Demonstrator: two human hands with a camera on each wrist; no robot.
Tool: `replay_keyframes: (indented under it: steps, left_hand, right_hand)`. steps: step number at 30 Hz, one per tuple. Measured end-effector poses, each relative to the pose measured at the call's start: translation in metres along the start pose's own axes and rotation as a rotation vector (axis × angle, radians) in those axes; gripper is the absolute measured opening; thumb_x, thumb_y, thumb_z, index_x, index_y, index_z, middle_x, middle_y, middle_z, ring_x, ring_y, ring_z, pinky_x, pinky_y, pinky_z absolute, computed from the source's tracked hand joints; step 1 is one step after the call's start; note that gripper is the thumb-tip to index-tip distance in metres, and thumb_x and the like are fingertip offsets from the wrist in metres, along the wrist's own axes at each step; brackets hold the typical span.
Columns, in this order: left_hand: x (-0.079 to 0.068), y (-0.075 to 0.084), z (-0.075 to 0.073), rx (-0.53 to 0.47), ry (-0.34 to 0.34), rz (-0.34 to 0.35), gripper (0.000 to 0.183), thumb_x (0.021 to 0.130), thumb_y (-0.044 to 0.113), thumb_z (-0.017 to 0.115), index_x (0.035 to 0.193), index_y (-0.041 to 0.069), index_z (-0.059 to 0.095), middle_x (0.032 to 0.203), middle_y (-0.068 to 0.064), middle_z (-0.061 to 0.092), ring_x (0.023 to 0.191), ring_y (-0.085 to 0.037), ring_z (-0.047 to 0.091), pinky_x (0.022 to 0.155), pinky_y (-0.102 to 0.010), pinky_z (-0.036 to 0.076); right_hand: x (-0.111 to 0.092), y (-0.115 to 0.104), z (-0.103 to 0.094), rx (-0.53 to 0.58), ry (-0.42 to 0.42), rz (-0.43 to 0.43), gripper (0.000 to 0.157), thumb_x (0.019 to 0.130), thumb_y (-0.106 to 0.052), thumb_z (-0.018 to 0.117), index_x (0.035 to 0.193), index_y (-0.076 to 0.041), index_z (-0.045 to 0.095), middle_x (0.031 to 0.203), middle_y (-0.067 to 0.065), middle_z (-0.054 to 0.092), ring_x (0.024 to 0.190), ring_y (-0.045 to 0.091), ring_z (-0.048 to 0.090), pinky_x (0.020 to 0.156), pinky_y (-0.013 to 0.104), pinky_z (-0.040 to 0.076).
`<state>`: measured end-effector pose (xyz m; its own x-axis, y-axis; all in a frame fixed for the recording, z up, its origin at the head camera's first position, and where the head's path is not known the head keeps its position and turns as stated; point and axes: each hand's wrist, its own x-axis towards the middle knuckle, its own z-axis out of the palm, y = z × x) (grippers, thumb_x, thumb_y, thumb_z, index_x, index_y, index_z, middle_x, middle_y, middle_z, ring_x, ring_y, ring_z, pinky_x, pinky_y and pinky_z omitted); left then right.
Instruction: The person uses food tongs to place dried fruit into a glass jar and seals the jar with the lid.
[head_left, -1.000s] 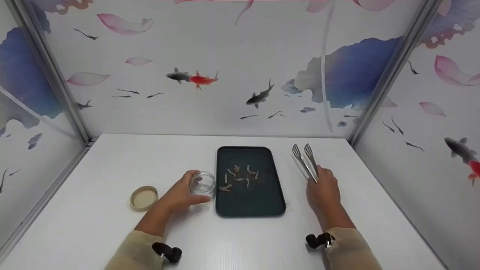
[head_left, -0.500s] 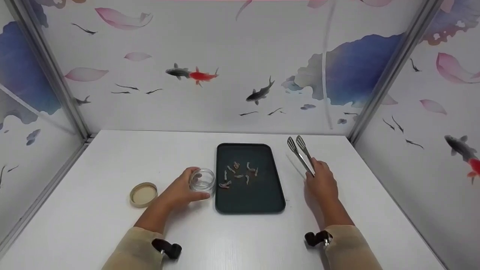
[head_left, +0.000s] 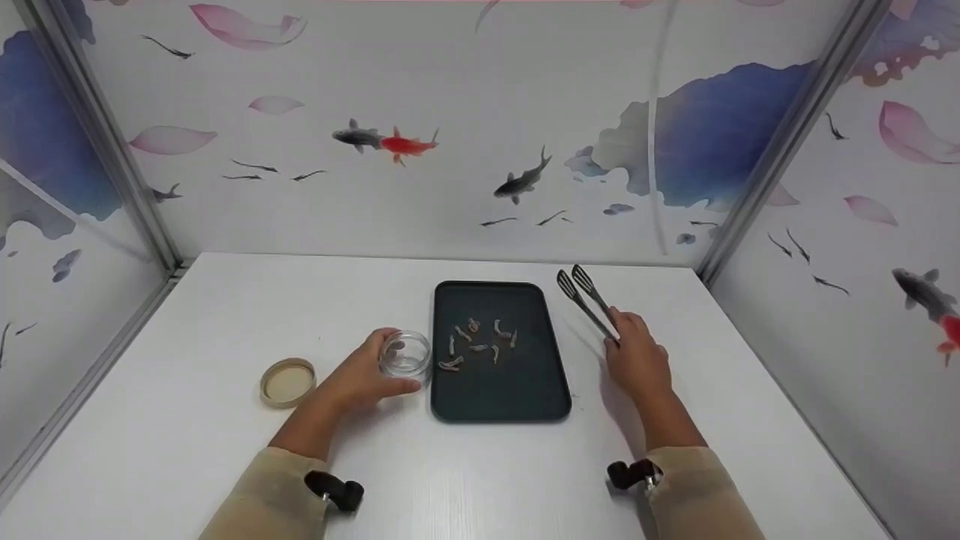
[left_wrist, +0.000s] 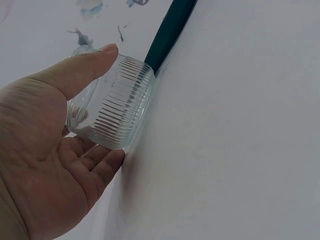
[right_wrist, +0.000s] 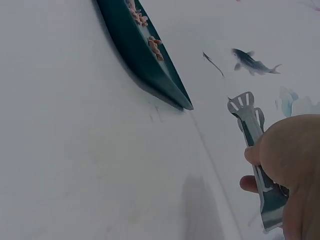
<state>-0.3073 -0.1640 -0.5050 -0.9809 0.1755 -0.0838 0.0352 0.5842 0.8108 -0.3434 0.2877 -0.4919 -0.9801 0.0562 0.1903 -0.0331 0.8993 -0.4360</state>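
Note:
My left hand [head_left: 365, 373] grips a small clear glass jar [head_left: 406, 357], thumb on the near side and fingers round the far side. In the left wrist view the ribbed wall of the jar [left_wrist: 120, 102] shows between thumb and fingers. The jar stands upright and uncovered at the left edge of a dark green tray [head_left: 501, 397]. On the tray lie several small, curled, dried brownish pieces [head_left: 478, 347]. To the tray's right, my right hand [head_left: 637, 356] holds metal tongs [head_left: 589, 304], their two slotted heads apart and pointing away. The right wrist view shows thumb and finger on the tongs [right_wrist: 250, 127].
A round beige lid [head_left: 288, 383] lies on the white table [head_left: 450, 480], left of my left forearm. Printed walls with metal corner posts [head_left: 101, 135] close off the back and both sides.
My right hand has moved the tongs left, closer to the tray's far right corner. My left hand keeps its hold on the jar. The head view has tilted slightly downward.

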Motion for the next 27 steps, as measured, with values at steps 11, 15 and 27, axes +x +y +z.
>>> replay_keyframes:
  steps: [11, 15, 27]
  left_hand:
    - [0.0, 0.0, 0.0, 0.001, -0.006, -0.015, 0.108, 0.081, 0.045, 0.094, 0.164, 0.018, 0.031, 0.169, -0.014, 0.043, 0.157, -0.038, 0.041, 0.13, -0.06, 0.031]
    - [-0.001, 0.0, -0.001, 0.001, -0.012, 0.002, 0.109, 0.081, 0.046, 0.093, 0.165, 0.016, 0.03, 0.17, -0.015, 0.041, 0.157, -0.038, 0.041, 0.129, -0.06, 0.032]
    - [0.0, -0.004, 0.0, -0.012, -0.017, 0.028, 0.11, 0.081, 0.047, 0.093, 0.165, 0.014, 0.03, 0.167, -0.016, 0.044, 0.155, -0.037, 0.044, 0.129, -0.059, 0.034]
  right_hand:
    - [-0.001, -0.005, 0.001, 0.12, -0.071, -0.059, 0.063, 0.107, -0.031, 0.063, 0.161, -0.006, 0.046, 0.155, 0.02, 0.054, 0.145, 0.039, 0.054, 0.12, 0.06, 0.043]
    - [-0.002, -0.011, 0.001, 0.113, -0.079, -0.089, 0.065, 0.105, -0.037, 0.068, 0.16, -0.008, 0.048, 0.154, 0.018, 0.055, 0.142, 0.037, 0.056, 0.118, 0.059, 0.046]
    - [-0.011, -0.032, 0.004, 0.067, -0.168, -0.114, 0.069, 0.103, -0.044, 0.071, 0.161, -0.016, 0.049, 0.157, 0.014, 0.058, 0.142, 0.036, 0.058, 0.116, 0.059, 0.048]
